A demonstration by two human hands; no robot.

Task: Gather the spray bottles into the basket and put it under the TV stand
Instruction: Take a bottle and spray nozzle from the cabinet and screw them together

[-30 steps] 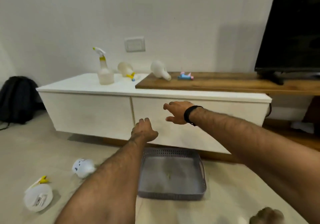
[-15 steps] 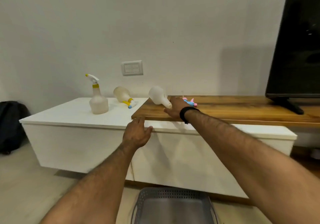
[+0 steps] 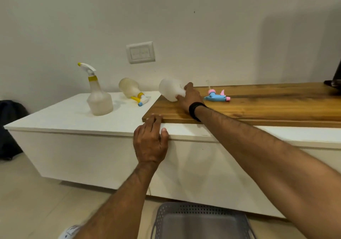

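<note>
My right hand wraps the white bottle lying on the wood top; tighten round its neck before lifting; left hand flat, holding nothing, braces on the cabinet edge

A plain off-white wall fills the upper part of the view, lit evenly, with a soft grey shadow at its right side. A white switch plate is fixed to it low down. Against the wall stands a long, low white cabinet, raised off the floor, and a brown wooden board covers the right part of its top. The floor is pale beige tile. A dark bag sits on it at the left edge, beside the cabinet.
</note>
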